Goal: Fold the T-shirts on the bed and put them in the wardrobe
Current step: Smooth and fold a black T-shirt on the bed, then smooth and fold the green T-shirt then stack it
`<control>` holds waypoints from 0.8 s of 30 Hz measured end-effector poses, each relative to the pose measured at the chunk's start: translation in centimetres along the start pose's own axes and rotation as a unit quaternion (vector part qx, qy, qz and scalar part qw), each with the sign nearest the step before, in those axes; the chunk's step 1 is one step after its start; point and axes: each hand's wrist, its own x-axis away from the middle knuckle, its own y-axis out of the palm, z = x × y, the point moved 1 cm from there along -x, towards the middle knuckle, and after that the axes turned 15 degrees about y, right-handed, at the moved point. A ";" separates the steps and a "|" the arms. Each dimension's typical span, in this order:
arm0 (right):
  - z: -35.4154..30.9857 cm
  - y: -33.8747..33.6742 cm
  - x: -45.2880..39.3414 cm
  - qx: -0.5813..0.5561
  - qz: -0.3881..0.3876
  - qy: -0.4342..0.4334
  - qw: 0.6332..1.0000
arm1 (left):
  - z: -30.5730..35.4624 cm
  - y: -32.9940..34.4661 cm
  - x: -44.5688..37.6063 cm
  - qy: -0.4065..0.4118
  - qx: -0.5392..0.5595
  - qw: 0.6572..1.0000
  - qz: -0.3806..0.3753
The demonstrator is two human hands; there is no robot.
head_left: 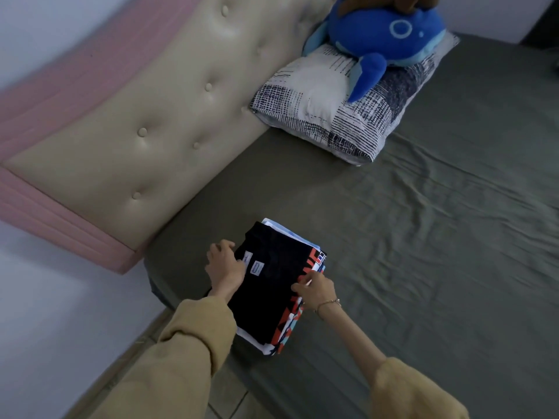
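Observation:
A stack of folded T-shirts [272, 285] lies near the bed's corner on the olive sheet, a black shirt with white labels on top, and red-patterned, white and light blue ones beneath. My left hand [225, 264] holds the stack's left edge, fingers curled round it. My right hand [314, 287] grips the right edge, fingers tucked at the red-patterned layer. The undersides of both hands are hidden by the stack.
The olive bed sheet [423, 237] stretches to the right. A patterned pillow [332, 107] with a blue plush toy [384, 34] lies by the tufted beige headboard [145, 116]. Tiled floor [223, 397] shows at the bed's near edge.

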 end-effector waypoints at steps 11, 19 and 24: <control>5.1 -14.3 0.6 -0.127 0.094 0.023 0.987 | 16.8 6.0 0.6 0.226 0.114 0.963 -0.096; 24.9 -26.6 7.7 -0.261 0.180 0.131 0.939 | 33.9 17.5 13.0 0.339 0.144 0.873 -0.321; 38.9 -31.9 15.0 -0.349 0.257 0.195 0.880 | 44.8 22.5 25.4 0.401 0.158 0.782 -0.451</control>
